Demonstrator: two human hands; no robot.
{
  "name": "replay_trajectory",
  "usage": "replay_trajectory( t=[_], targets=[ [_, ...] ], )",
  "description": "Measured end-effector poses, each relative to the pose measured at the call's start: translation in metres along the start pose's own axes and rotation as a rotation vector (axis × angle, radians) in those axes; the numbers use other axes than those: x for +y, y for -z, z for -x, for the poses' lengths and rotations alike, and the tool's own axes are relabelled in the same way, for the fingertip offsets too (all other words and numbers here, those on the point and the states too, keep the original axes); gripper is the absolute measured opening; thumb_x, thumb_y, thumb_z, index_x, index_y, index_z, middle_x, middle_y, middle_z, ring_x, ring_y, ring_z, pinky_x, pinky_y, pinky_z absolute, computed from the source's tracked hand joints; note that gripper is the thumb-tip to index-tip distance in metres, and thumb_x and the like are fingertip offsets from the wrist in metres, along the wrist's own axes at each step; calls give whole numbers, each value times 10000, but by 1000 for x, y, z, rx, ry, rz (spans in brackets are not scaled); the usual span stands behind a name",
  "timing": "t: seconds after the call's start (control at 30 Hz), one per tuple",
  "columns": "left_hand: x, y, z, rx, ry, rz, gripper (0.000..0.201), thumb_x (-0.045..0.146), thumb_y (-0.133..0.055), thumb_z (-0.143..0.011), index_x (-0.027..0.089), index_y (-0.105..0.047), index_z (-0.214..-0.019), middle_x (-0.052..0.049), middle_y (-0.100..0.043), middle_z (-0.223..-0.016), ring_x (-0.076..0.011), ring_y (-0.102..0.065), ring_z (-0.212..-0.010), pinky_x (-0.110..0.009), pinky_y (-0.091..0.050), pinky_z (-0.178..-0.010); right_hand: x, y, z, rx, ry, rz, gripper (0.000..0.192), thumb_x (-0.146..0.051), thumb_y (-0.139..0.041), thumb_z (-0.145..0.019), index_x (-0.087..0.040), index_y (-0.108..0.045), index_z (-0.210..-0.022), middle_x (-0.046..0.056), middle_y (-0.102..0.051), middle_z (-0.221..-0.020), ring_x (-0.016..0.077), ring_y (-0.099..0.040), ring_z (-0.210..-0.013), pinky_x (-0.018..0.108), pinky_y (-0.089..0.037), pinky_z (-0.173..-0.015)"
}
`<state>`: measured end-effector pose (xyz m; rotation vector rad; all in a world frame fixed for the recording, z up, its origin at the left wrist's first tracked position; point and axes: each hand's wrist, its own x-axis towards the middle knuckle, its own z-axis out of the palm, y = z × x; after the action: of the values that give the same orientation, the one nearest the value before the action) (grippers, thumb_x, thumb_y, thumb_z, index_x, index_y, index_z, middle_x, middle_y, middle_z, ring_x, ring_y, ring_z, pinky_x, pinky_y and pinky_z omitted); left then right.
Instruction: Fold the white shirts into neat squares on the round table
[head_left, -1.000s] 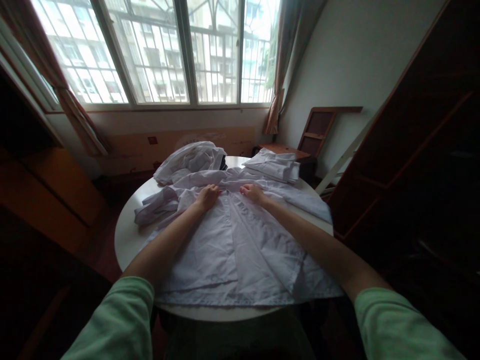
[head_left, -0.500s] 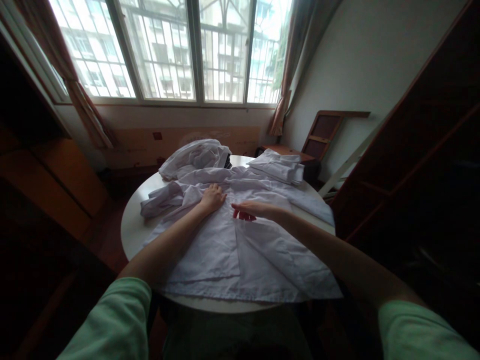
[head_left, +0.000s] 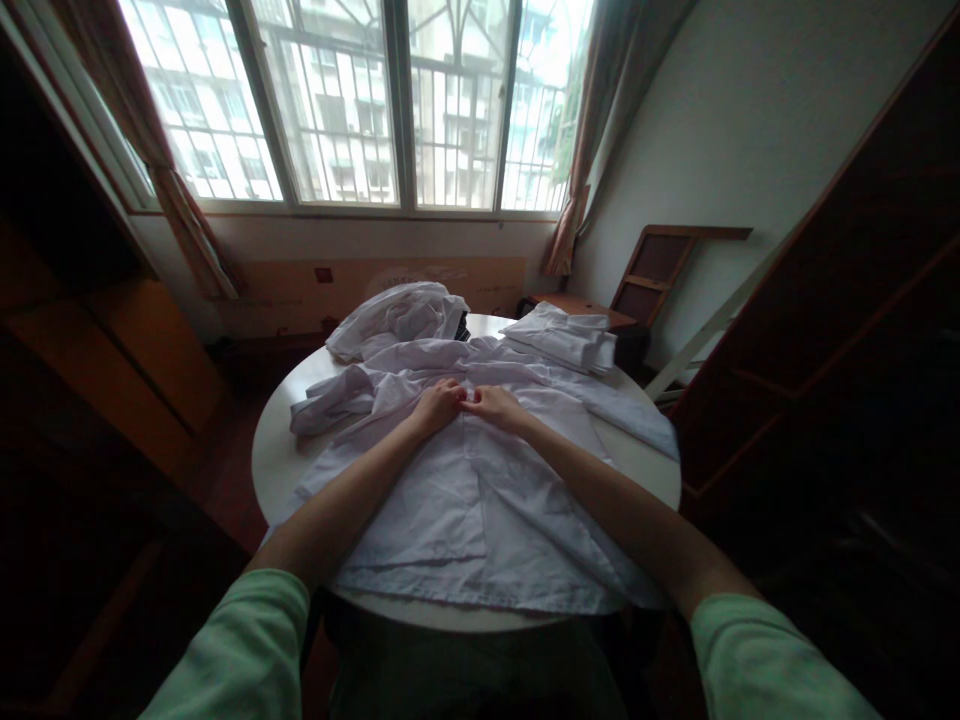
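**2 hands meet at the front of the white shirt, both grips narrow**

On my head feed: white shirt (head_left: 420,510) lies spread on the round white bench (head_left: 281,455), front side up, collar end away from the wearer, hem along the near edge. Its lower right corner reaches past the rim.

Left hand (head_left: 441,405): on the shirt's centre line, fingers curled, grip narrow, pinching cloth at the front edge. Right hand (head_left: 495,407): same spot from the other side, thumb and forefinger together, also pinching the front edge. Fingertips of the 2 hands are nearly touching. I can't make out a button between them, too small from here.

Shirt's left sleeve (head_left: 330,400) is bunched on the bench. Right sleeve (head_left: 634,418) runs out to the bench's right rim. Below the hands the front panels lie wrinkled, with 1 seam line running down to the hem.

Far side of the bench, I've got 2 more piles. Crumpled white cloth (head_left: 397,322) on the left, with a dark patterned piece (head_left: 463,327) at its right end. Folded white stack (head_left: 561,337) on the right, just behind the shirt; can't tell if they touch.

Behind: barred window (head_left: 345,120), tied curtain (head_left: 184,215) at left. Both forearms come in from green sleeves (head_left: 240,640).
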<state>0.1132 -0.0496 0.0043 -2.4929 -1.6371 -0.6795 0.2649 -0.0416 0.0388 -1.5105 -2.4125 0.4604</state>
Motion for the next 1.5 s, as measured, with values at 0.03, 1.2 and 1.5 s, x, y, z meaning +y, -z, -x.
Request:
replay_trajectory(
  t=[0.03,1.2,1.5],
  targets=[
    [-2,-1,0,-4,-15,14,176,138,-525,-796,189,-678,-867,-64,-633,-935,-182,-569,-915,-271,-454,-800,-3,0,3,17,7,72,472,-593,-488,-785,-151,-652,-811,112,-683,-811,226,-627,-738,264,-405,-596],
    [14,-1,-2,189,144,490,66,127,-600,-678,139,-663,-664,-11,-624,-676,-114,-528,-624,-230,-420,-635,25,-14,-9,286,-138,-391,215,-249,-483,-814,-126,-658,-792,53,-675,-794,144,-591,-748,216,-400,-651],
    [10,-10,-3,84,159,784,167,289,-638,-680,131,-688,-700,-3,-668,-639,-123,-576,-600,-222,-437,-588,24,-15,-4,234,2,-377,215,-293,-537,-810,-126,-666,-769,47,-676,-774,142,-595,-736,217,-403,-657]
  ],
)
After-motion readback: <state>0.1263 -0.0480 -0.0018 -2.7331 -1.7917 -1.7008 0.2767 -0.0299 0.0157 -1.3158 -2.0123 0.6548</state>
